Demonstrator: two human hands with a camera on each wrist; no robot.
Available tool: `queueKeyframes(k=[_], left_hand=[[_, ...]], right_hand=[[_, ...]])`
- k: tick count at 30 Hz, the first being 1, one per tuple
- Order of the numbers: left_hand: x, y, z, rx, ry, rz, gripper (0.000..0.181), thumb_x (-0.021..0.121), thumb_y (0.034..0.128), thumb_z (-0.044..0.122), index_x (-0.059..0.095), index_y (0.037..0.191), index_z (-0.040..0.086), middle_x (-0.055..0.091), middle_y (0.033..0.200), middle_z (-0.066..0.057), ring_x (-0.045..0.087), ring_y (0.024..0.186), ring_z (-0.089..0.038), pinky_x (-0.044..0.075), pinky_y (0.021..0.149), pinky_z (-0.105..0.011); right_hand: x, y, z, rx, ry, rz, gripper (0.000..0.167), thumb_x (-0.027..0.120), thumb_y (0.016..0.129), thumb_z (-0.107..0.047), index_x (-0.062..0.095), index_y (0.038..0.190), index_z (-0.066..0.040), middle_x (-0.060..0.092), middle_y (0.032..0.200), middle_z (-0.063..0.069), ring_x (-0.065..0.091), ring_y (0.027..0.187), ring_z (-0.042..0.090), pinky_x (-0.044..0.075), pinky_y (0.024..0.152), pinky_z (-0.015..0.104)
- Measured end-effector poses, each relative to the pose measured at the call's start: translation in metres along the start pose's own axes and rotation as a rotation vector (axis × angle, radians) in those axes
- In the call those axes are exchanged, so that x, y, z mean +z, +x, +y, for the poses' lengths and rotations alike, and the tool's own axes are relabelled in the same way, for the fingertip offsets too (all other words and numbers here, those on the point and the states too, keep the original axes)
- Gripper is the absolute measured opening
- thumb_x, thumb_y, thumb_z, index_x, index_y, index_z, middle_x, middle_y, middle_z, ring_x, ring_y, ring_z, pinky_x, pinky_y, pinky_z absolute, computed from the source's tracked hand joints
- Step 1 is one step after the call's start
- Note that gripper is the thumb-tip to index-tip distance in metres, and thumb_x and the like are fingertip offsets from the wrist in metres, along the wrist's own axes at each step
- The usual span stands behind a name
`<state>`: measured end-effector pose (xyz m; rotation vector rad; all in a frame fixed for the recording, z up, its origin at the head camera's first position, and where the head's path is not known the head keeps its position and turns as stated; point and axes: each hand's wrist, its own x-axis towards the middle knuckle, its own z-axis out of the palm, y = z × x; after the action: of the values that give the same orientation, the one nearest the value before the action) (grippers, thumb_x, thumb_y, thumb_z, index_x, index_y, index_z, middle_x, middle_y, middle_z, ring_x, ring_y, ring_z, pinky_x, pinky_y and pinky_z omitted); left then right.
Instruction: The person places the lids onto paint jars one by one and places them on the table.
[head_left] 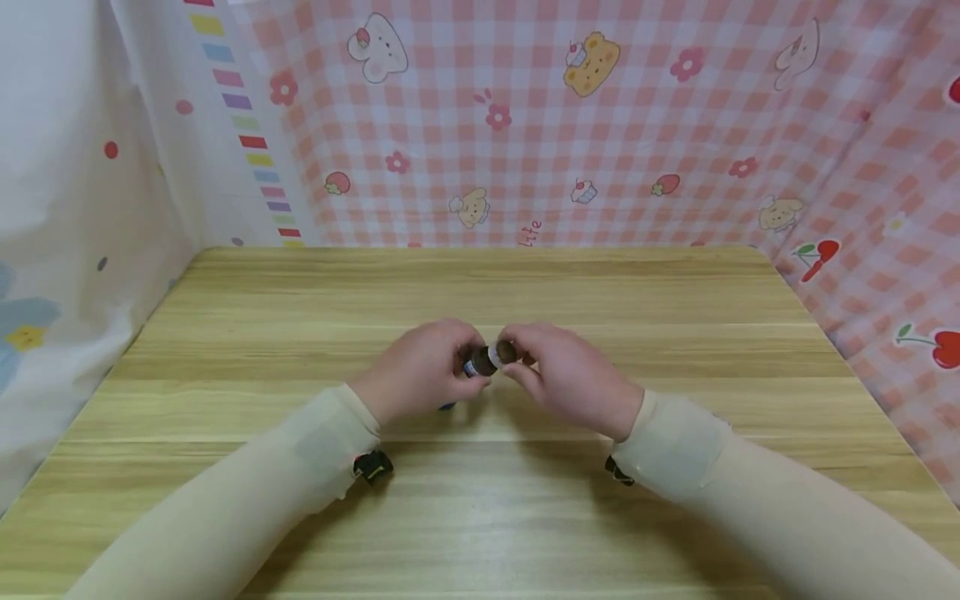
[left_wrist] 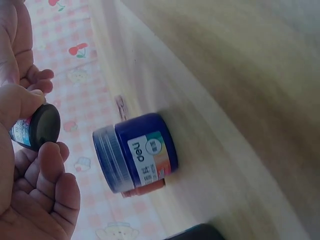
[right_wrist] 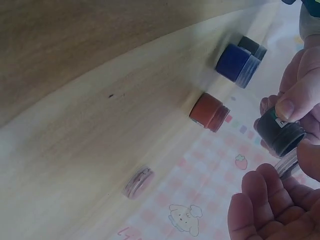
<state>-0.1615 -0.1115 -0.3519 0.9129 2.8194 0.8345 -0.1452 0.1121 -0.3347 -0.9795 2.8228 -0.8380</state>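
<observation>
My left hand [head_left: 420,367] grips a small jar of black paint [right_wrist: 280,131], its mouth tilted toward the right hand. Thumb and fingers are around the jar, and its dark base [left_wrist: 46,127] faces the left wrist camera. My right hand [head_left: 573,375] pinches a clear round lid [head_left: 504,353] right beside the jar's mouth; in the right wrist view fingers partly hide this lid. The lid is off the jar, or nearly so; I cannot tell whether they touch. Beneath the hands stands a blue paint jar [left_wrist: 145,155] with its clear lid on.
On the wooden table [head_left: 480,517], an orange paint jar [right_wrist: 207,111] without a lid stands near the blue one. A dark jar [right_wrist: 252,46] is behind the blue jar. A loose clear lid [right_wrist: 139,181] lies apart. Patterned cloth [head_left: 525,150] hangs along the back and sides.
</observation>
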Motion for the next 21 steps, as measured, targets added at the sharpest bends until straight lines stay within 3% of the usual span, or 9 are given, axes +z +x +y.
queueKeyframes(k=[21], left_hand=[[0.0071,-0.0023,0.0043,0.032,0.045,0.008,0.020,0.080,0.0884,0.024,0.071,0.101,0.012,0.064,0.087,0.004,0.058,0.076,-0.010,0.050,0.068,-0.027]], right_hand=[[0.0072,-0.0040,-0.0017,0.015,-0.005,-0.016,0.020,0.070,0.102,-0.019,0.068,0.120,-0.010,0.072,0.106,0.001,0.067,0.096,0.014,0.058,0.086,0.038]])
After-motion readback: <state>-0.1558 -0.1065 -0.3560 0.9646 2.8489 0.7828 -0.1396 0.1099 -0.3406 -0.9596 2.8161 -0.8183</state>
